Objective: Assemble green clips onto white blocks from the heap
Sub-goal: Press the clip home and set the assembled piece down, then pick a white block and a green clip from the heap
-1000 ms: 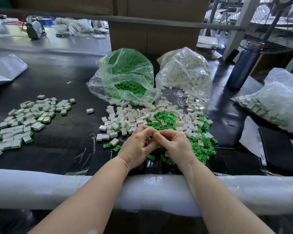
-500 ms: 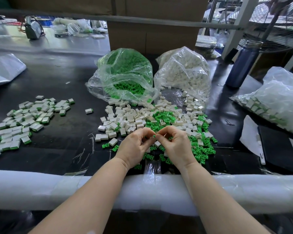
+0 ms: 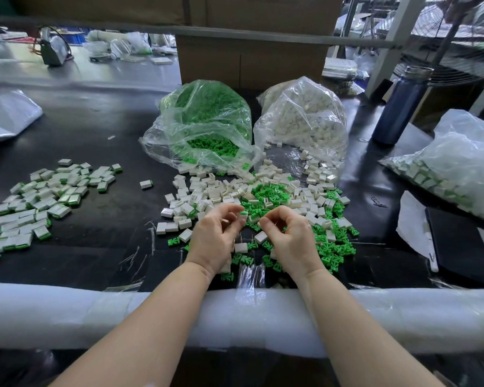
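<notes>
White plastic blocks and green clips are lying mixed in the heap on the black table, and in the head view we are holding both hands just above its near edge. Our left hand is curling its fingers and pinching a white block with a green clip at its fingertips. Our right hand is hovering just beside it with fingers bent inward; we cannot tell whether it is holding anything. A loose white block is lying between the two hands. Behind the heap, a clear bag of green clips is sitting beside a clear bag of white blocks. Well to the left, finished pieces are spreading across the table. A blue bottle is standing at the far right.
</notes>
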{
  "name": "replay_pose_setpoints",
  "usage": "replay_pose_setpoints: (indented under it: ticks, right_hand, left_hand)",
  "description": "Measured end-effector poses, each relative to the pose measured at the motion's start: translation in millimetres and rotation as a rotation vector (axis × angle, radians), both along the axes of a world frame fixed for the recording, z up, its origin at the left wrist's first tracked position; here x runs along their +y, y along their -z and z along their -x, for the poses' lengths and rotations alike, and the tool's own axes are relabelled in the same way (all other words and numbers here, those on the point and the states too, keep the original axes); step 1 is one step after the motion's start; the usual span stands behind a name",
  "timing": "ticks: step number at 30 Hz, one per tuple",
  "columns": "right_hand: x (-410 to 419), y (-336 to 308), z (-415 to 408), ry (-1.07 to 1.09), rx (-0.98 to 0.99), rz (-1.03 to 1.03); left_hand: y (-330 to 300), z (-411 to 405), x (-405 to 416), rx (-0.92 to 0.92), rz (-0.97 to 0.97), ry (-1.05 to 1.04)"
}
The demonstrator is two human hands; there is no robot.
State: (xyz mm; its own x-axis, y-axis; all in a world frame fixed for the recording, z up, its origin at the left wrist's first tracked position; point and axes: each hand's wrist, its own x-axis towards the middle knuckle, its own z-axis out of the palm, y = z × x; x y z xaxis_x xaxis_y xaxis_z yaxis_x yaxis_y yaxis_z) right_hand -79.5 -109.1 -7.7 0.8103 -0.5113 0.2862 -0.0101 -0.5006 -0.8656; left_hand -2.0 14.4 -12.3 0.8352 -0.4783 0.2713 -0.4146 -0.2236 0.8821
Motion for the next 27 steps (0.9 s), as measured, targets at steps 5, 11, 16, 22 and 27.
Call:
replay_pose_setpoints:
  ticks: [5,11,16,22,27]
  right_hand:
    - [-0.5,1.3,-0.2,0.009,0.017,-0.004]
    - [-0.3,-0.6,1.3,0.001,0.034,-0.013]
    - [-0.5,-0.3,0.4,0.010,0.037,0.015]
    - [0.3,-0.9,0.7,0.000,0.075,0.129]
    - [4.7,-2.3,0.9,-0.077,0.129,0.212]
  left_hand:
    - [-4.8,1.1,0.2,-0.066,0.093,-0.150]
    - [-4.1,-2.8,-0.8,-0.110,0.000,-0.334]
    - [-1.4,-4.2,-0.7,-0.100,-0.061,-0.384]
    - [1.8,-5.5,-2.6,-0.112,-0.188,-0.358]
    - [2.0,-4.5,-2.9,-0.203,-0.248,-0.331]
